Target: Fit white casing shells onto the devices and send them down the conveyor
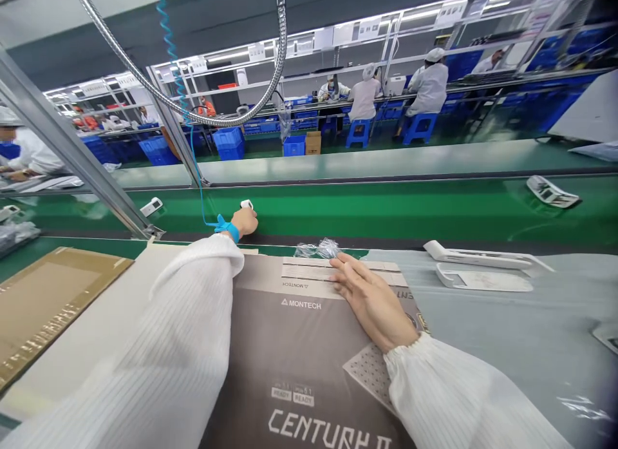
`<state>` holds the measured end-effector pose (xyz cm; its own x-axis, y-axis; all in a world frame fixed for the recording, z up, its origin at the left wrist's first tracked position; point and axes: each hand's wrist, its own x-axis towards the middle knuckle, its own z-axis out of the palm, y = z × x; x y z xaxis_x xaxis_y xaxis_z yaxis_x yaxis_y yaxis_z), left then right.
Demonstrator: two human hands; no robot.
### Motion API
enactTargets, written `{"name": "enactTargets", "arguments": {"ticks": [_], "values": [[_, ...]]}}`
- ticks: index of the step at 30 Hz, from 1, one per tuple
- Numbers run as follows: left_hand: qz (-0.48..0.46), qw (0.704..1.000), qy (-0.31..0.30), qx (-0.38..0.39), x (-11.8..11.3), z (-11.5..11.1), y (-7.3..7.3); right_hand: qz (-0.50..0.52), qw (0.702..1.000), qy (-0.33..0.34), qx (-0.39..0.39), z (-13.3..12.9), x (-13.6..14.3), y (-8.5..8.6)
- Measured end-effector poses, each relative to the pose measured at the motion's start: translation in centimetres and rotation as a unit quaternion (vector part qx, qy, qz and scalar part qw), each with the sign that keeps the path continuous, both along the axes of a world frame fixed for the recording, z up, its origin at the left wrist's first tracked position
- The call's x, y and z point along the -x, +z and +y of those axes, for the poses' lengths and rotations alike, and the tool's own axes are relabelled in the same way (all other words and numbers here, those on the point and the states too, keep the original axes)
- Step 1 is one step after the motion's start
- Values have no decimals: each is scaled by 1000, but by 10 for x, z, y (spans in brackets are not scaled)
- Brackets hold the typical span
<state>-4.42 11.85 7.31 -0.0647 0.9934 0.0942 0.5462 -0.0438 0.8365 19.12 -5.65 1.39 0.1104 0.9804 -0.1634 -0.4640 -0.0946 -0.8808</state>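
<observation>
1. Two hands are seen at work: the left hand (245, 222), ringed by a blue wrist strap (226, 228), is stretched across the near edge of the green belt (386, 210).
2. A small white piece (246, 204) is met by its curled fingers; whether it is gripped or merely touched cannot be told.
3. Near centre, the dark Montech carton (284, 346) is overlaid by the right hand (367, 297), fingers straight and released; clear wrap (329, 247) is bunched at the carton's far edge.
4. Rightward, a long green run is offered toward a far white part (553, 191).
</observation>
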Motion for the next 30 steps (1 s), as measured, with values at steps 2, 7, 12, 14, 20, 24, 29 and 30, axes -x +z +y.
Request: {"name": "enactTargets", "arguments": {"ticks": [2, 7, 12, 14, 20, 24, 29, 30], "values": [[43, 998, 36, 3, 7, 4, 1, 10, 1000, 5, 4, 0, -1, 0], [96, 993, 65, -18, 9, -14, -4, 45, 999, 15, 14, -2, -1, 2], [57, 998, -37, 10, -21, -63, -25, 62, 993, 99, 11, -3, 4, 4], [42, 998, -56, 7, -38, -87, -36, 65, 991, 121, 8, -2, 5, 2], [157, 984, -29, -82, -67, -134, -58, 82, 988, 127, 11, 1, 4, -1], [237, 965, -66, -87, -70, -142, -60, 91, 988, 120, 26, 1, 3, 0], [243, 964, -66, -84, -69, -142, -60, 88, 988, 126, 26, 0, 2, -1], [242, 964, -65, -84, -69, -142, -60, 87, 988, 127, 28, 1, 1, -1]]}}
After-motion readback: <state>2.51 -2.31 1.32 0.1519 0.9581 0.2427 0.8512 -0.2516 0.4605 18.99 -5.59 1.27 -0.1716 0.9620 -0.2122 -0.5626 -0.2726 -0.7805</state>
